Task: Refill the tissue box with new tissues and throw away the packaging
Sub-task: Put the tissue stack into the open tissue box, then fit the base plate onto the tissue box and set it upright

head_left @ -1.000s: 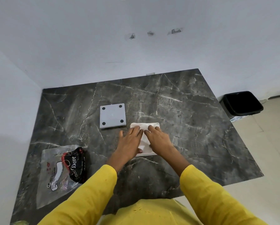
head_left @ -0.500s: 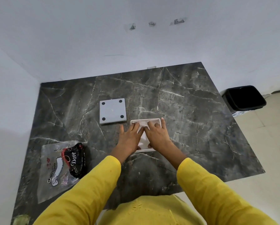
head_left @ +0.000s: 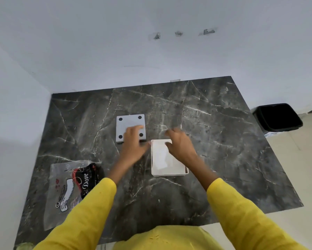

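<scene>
White tissue box [head_left: 167,160] (filled), left hand [head_left: 132,141] on grey lid [head_left: 130,127]

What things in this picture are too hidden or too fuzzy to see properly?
All in the head view:
- Right hand: motion blur smears the fingers, so its grip cannot be told.
- White box: the right hand covers its far corner.
- Grey lid: the left hand hides its near edge.
- Plastic wrapper: the small print is too tiny to read.
- Black bin: its inside is too dark to see.
</scene>
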